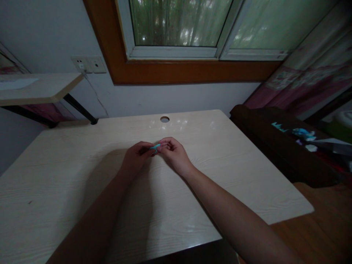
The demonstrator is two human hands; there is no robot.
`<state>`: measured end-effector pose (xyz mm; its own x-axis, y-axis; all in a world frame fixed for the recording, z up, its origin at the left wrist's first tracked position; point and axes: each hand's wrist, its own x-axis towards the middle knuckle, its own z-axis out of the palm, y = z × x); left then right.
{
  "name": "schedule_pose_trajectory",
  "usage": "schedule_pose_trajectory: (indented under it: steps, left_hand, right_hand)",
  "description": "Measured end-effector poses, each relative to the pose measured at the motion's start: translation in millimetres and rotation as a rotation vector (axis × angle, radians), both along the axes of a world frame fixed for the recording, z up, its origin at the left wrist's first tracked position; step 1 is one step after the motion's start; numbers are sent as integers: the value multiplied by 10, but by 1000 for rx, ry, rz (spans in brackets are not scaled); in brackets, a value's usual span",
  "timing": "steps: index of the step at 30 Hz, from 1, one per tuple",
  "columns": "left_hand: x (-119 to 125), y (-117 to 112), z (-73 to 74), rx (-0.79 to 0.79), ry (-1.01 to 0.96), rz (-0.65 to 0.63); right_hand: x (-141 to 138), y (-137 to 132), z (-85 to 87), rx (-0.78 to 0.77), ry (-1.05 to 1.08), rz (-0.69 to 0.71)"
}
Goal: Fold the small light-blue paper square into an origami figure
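Between my two hands is a small turquoise piece (155, 146), partly covered by the fingers; its exact kind is too small to make out. My left hand (136, 154) pinches its left end with thumb and fingers. From the other side, my right hand (173, 152) grips the right end, fingertips closed on it. Both hands are close together over the middle of the pale wooden table (220, 176), and the left one casts a shadow on the tabletop.
A round cable hole (165, 119) lies near the table's back edge. At the left stands a raised shelf (41, 91) on black legs, below wall sockets (88, 65). To the right, a dark brown sofa-like piece (258, 143) bears turquoise items (304, 134). Behind is a window (178, 51).
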<state>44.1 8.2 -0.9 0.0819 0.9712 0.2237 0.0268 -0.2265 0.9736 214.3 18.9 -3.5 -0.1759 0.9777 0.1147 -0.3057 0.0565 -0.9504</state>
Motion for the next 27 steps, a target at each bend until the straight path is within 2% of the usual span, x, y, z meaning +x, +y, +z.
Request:
schedule_pose_trajectory:
  steps: [8, 17, 27]
  left_hand:
    - [-2, 11, -33, -5, -19, -24]
    - [23, -28, 68, -45, -30, 41]
    - [20, -26, 43, -28, -26, 18]
  right_hand:
    - [-3, 2, 3, -9, -6, -15]
    - [6, -2, 27, -31, 64, 7]
    - [8, 21, -20, -12, 46, -14]
